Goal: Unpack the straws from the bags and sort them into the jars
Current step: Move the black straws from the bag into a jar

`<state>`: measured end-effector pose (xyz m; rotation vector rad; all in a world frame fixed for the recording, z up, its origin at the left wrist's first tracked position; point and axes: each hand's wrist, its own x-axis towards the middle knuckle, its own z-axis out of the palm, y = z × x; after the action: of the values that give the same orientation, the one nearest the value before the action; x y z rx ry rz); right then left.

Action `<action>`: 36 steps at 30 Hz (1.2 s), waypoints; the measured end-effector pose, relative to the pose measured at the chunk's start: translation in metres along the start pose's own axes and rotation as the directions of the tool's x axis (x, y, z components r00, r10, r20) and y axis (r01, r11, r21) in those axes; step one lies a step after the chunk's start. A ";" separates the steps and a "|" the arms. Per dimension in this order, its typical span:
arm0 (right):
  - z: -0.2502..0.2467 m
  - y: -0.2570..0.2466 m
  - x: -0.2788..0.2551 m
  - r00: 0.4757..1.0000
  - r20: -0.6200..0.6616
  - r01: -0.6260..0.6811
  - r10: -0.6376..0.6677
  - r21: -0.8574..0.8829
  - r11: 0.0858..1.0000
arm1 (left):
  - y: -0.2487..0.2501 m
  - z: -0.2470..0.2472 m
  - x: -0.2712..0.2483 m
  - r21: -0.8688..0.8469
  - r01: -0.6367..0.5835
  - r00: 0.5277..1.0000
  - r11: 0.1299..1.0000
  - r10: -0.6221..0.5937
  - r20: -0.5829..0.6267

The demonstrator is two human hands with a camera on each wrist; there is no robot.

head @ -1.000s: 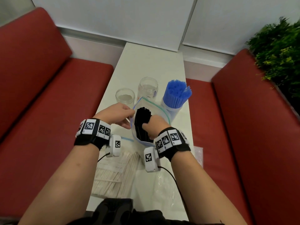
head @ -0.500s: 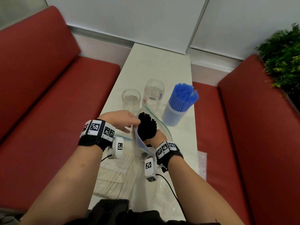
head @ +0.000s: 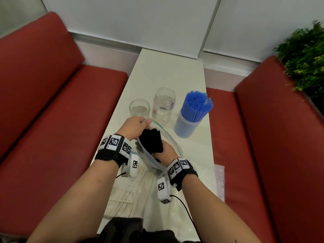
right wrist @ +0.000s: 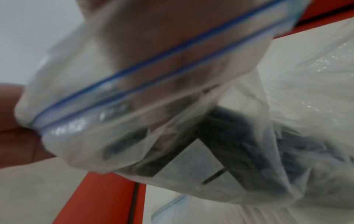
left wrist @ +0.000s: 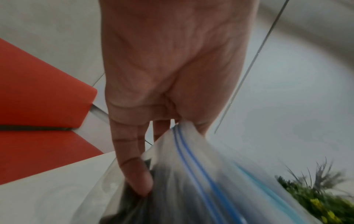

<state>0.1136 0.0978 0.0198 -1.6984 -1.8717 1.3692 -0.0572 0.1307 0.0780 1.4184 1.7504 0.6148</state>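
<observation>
A bundle of black straws (head: 151,141) sticks up out of a clear zip bag (head: 172,144) over the white table (head: 168,71). My right hand (head: 165,151) reaches inside the bag and grips the bundle low down. At the bag's left rim my left hand (head: 135,126) pinches the plastic; the left wrist view shows the blue zip strip (left wrist: 193,160) by my fingers (left wrist: 134,169). The right wrist view is blurred, with black straws (right wrist: 235,145) behind the bag's plastic (right wrist: 122,94). Two empty clear jars (head: 139,108) (head: 164,104) stand beyond the hands. A third jar (head: 188,123) holds blue straws (head: 197,106).
A bag of white paper-wrapped straws (head: 128,193) lies under my forearms near the table's front edge. Crumpled clear plastic (head: 219,179) hangs off the right edge. Red benches (head: 52,120) flank the narrow table, and a green plant (head: 305,58) stands at the far right.
My right hand has drawn the black bundle up and toward me, out of the bag's mouth. My left hand keeps its pinch on the rim. The head view has tilted down.
</observation>
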 end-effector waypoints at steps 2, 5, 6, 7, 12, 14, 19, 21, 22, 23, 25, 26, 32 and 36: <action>-0.008 -0.008 -0.003 0.999 0.040 0.033 -0.034 0.018 0.999 | -0.003 -0.002 0.003 -0.239 0.072 0.996 0.968 -0.081 -0.027; -0.018 -0.017 -0.005 0.993 0.025 0.114 -0.114 -0.005 0.993 | -0.008 -0.005 0.007 -0.654 0.203 0.976 0.729 -0.203 0.077; -0.023 -0.018 -0.004 0.995 0.028 0.096 -0.094 -0.067 0.993 | -0.009 -0.005 0.007 -0.753 0.246 0.965 0.611 -0.231 0.127; -0.027 -0.019 -0.004 0.998 0.040 0.053 -0.048 -0.144 0.988 | -0.009 -0.004 0.008 -0.841 0.283 0.949 0.461 -0.264 0.175; -0.039 -0.021 -0.003 0.998 0.057 0.014 0.000 -0.247 0.969 | -0.021 0.001 0.007 -0.878 0.478 0.817 -0.039 -0.347 0.460; -0.040 -0.022 -0.003 0.992 0.027 0.126 -0.123 -0.174 0.977 | -0.029 0.007 0.004 -0.817 0.577 0.765 0.006 -0.355 0.538; -0.055 -0.018 -0.004 0.961 0.212 0.143 -0.179 0.174 0.974 | -0.037 0.005 -0.004 -0.723 0.663 0.740 0.197 -0.320 0.592; -0.060 -0.018 -0.002 0.988 0.127 0.049 -0.090 0.295 0.954 | -0.036 0.004 -0.009 -0.647 0.713 0.702 0.272 -0.274 0.658; -0.061 -0.016 -0.001 0.997 0.070 -0.004 -0.019 0.308 0.951 | -0.036 0.004 -0.013 -0.618 0.721 0.690 0.315 -0.246 0.680; -0.062 -0.013 0.002 0.999 0.025 -0.037 0.031 0.286 0.958 | -0.038 0.005 -0.014 -0.599 0.727 0.679 0.335 -0.221 0.700; -0.059 -0.008 0.008 0.998 -0.030 -0.040 0.049 0.248 0.968 | -0.037 0.007 -0.016 -0.635 0.716 0.693 0.290 -0.188 0.696; -0.057 -0.006 0.010 0.998 -0.025 -0.049 0.058 0.272 0.961 | -0.037 0.008 -0.017 -0.667 0.705 0.708 0.240 -0.198 0.678; -0.039 0.001 0.005 0.981 0.163 -0.179 0.102 0.576 0.798 | -0.048 0.023 -0.018 -0.768 0.636 0.738 0.074 -0.351 0.577; -0.037 0.007 -0.001 0.923 0.381 -0.328 0.051 0.712 0.621 | -0.054 0.032 -0.025 -0.784 0.603 0.746 0.149 -0.452 0.489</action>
<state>0.1447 0.1129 0.0340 -1.2633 -0.9221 2.2270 -0.0611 0.0895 0.0251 -0.0412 1.2197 0.8505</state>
